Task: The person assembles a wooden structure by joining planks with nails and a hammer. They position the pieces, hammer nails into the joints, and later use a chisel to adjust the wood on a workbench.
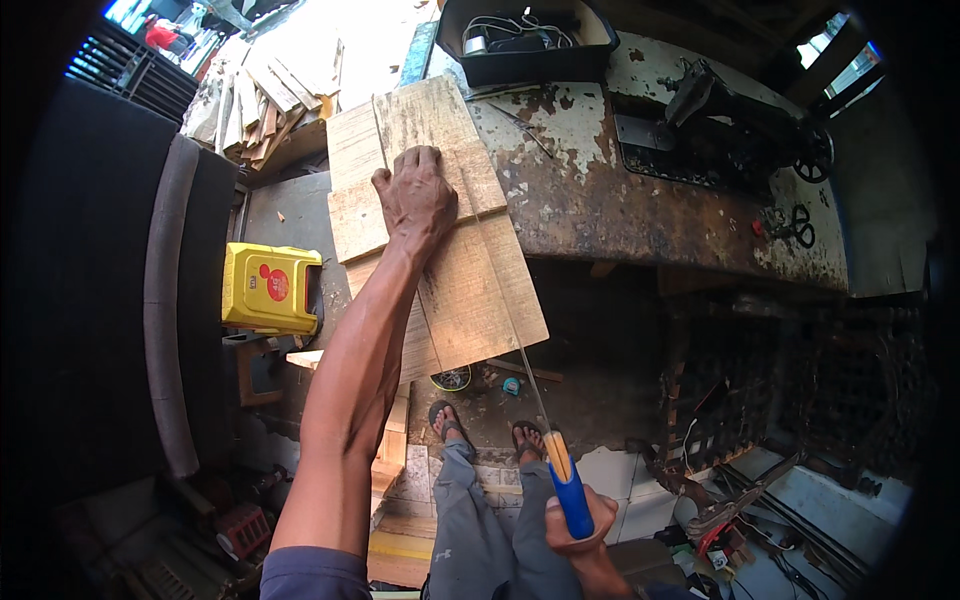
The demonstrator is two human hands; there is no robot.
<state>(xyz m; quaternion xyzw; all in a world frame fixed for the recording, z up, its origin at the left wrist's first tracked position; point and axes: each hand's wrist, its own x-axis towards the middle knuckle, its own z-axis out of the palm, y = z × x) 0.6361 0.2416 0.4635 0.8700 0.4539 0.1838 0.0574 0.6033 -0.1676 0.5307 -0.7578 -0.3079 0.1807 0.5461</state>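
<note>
A panel of light wooden boards (485, 300), with a board lying across it, rests at the worktable's front edge and juts out toward me. My left hand (418, 200) bears down on the crosswise board (350, 222), its fingers curled and the fingertips hidden. In my right hand (583, 522), low in the view, is a handsaw (567, 490) with a blue and wood-coloured handle. Its thin blade, seen nearly edge-on, runs up from the handle to the panel's near right corner. A line continues from there across the boards; whether it is blade or cut I cannot tell.
An old black sewing machine (740, 125) and black scissors (802, 226) are on the worn table (560, 215) at right. Behind stands a black bin (540, 68) with cables. At left are a yellow plastic stool (270, 290) and wood offcuts (265, 105). My sandalled feet are below the panel.
</note>
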